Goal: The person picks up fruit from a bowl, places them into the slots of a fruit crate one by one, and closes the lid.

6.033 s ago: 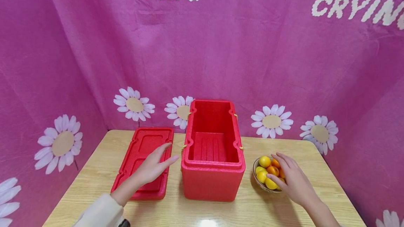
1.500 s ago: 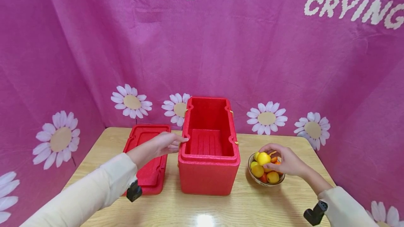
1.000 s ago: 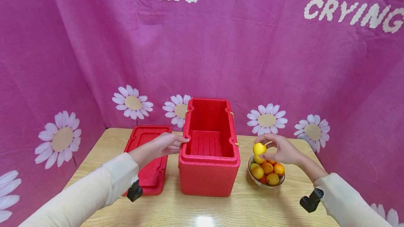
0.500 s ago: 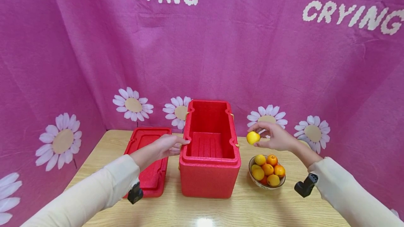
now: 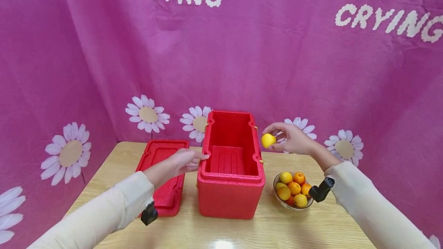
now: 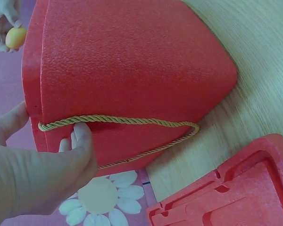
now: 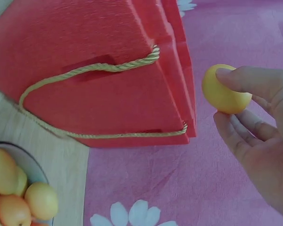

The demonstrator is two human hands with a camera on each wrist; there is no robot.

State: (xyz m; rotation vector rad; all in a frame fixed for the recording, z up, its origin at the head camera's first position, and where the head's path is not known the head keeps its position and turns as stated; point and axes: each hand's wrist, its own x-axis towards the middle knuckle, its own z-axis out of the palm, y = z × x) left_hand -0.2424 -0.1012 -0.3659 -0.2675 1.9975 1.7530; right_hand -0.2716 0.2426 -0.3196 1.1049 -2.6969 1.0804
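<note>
My right hand (image 5: pixel 292 138) pinches a yellow lemon (image 5: pixel 268 140) between thumb and fingers, in the air just right of the tall red foam box (image 5: pixel 230 199). The right wrist view shows the lemon (image 7: pixel 225 89) beyond the box's rim, with the thumb on one side and fingers underneath. The box stands open at the top, its grooved floor visible. My left hand (image 5: pixel 183 161) grips the box's left rim; in the left wrist view its thumb is at the rim and the fingers curl beside the golden rope handle (image 6: pixel 132 120).
A patterned bowl (image 5: pixel 290 207) of several lemons and oranges stands right of the box on the wooden table (image 5: pixel 270 228). The red lid (image 5: pixel 173 191) lies left of the box. Behind is a purple curtain (image 5: pixel 242 57) with white flowers.
My right hand has taken the lemon from the bowl, lifted it and moved it left towards the box. My left hand, earlier above the lid, has come to grip the box's rim.
</note>
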